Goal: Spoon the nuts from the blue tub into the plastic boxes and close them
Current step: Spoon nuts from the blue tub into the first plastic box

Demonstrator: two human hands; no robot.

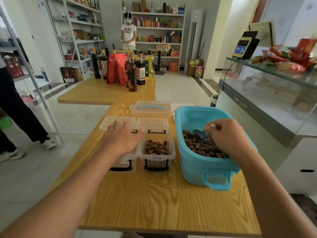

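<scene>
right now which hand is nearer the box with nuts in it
Left. The left hand rests over the neighbouring box, thumb beside the nut-filled box. The right hand is in the blue tub.

A single wide-angle view is given from the wearer's head, directed forward and down over a wooden table (pixel 154 203). Both forearms are seen entering from the bottom edge, and the blue tub (pixel 205 167) and the plastic boxes (pixel 157 157) are held close below the lens. Beyond them the shop floor and the far shelves (pixel 159 28) are taken in, bent by the lens at the edges
</scene>
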